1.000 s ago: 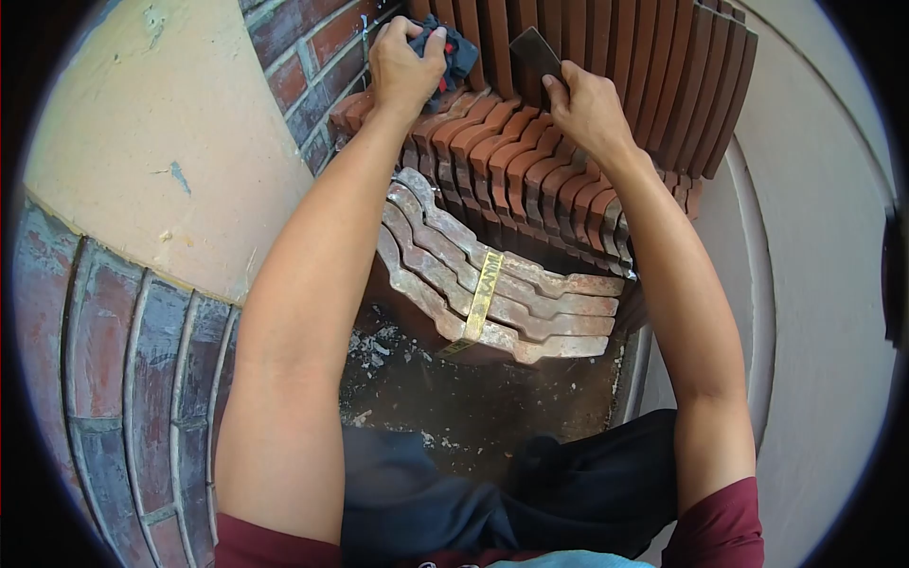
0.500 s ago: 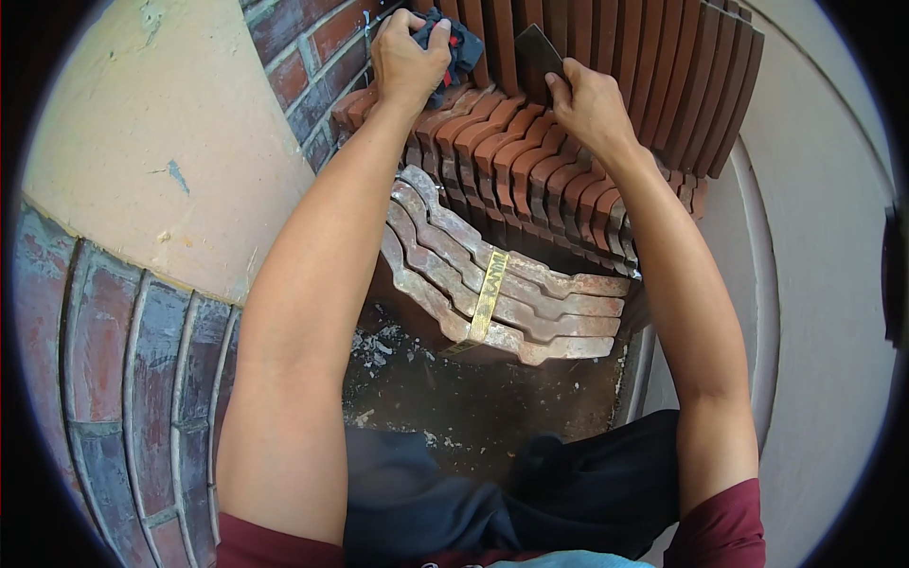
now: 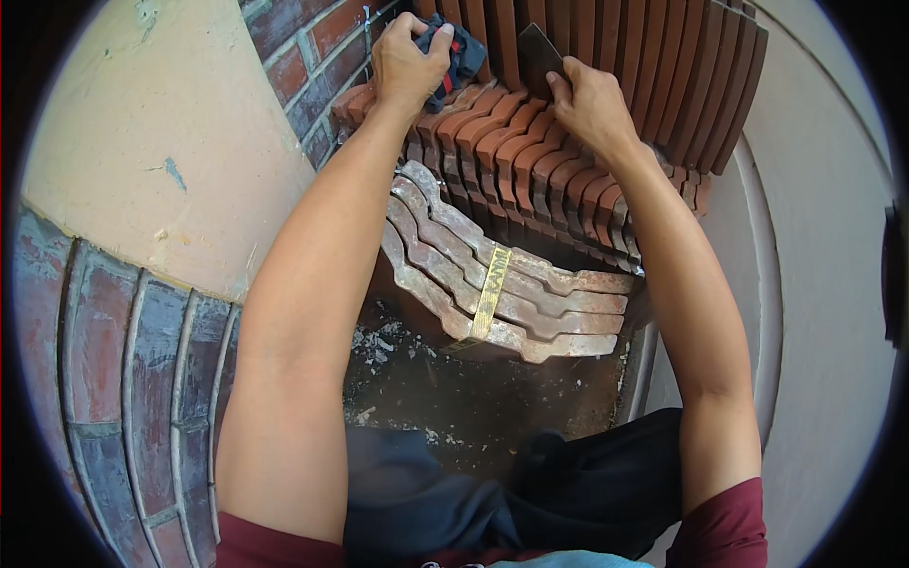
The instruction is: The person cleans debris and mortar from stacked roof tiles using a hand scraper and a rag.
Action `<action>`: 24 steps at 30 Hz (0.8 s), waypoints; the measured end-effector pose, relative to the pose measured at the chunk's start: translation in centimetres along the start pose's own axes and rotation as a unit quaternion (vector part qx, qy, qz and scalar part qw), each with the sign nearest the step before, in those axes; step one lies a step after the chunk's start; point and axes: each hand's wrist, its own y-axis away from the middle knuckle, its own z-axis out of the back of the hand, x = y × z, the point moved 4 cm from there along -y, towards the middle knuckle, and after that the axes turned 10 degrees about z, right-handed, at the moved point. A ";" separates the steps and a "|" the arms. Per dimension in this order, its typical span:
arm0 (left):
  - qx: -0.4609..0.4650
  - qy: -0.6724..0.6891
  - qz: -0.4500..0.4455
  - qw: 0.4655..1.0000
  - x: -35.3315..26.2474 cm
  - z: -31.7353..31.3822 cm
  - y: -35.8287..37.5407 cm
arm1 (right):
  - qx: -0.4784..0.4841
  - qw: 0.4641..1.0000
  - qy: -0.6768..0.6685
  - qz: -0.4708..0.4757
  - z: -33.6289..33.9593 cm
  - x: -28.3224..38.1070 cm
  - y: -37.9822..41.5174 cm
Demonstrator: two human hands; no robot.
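Observation:
My left hand (image 3: 409, 62) is closed on a crumpled dark cloth (image 3: 464, 55) with red patches, held over the left end of the roof tiles. In my right hand (image 3: 593, 106) is a thin, flat, dark plate (image 3: 537, 57) with a straight edge, pinched between thumb and fingers. Its lower end is partly covered by the hand. Beneath both hands runs a row of reddish-brown roof tiles (image 3: 516, 142) packed on edge. Behind them stand more upright brown tiles (image 3: 677, 76).
A bundle of whitish, weathered tiles (image 3: 568, 308) bound with a yellow strap (image 3: 490, 293) lies nearer me. Debris dots the dark floor (image 3: 407, 379). A brick wall (image 3: 104, 369) and cream panel (image 3: 170, 114) stand left, a pale grey wall (image 3: 824, 312) right.
Both hands keep almost the same place and hold. The view shifts very slightly, so the tiles sit a few pixels to the right.

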 end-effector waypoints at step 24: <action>0.003 0.005 0.031 1.000 -1.4 0.1 -0.4 | -0.066 0.994 0.002 0.083 0.8 0.5 0.3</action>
